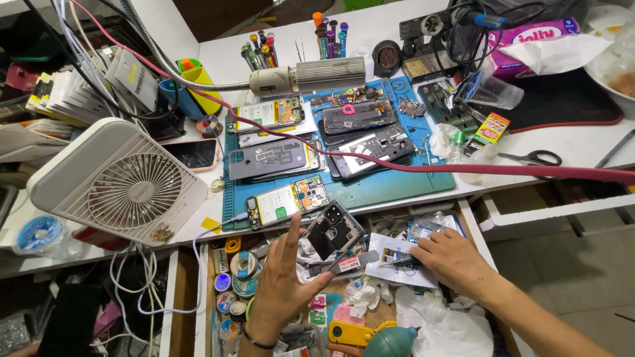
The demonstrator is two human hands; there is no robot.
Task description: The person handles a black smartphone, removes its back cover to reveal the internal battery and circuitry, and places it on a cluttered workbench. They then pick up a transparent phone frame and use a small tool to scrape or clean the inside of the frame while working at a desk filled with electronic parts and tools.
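Black phone shell (333, 229) pinched lightly in the left hand (284, 277), fingers spread, while the right hand (446, 254) grips tweezers (397, 262) — steady, keep it level.

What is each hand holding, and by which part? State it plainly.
The left hand holds a phone back frame by its lower edge, fingers spread. The right hand rests on tweezers in the open drawer; the grip is unclear.
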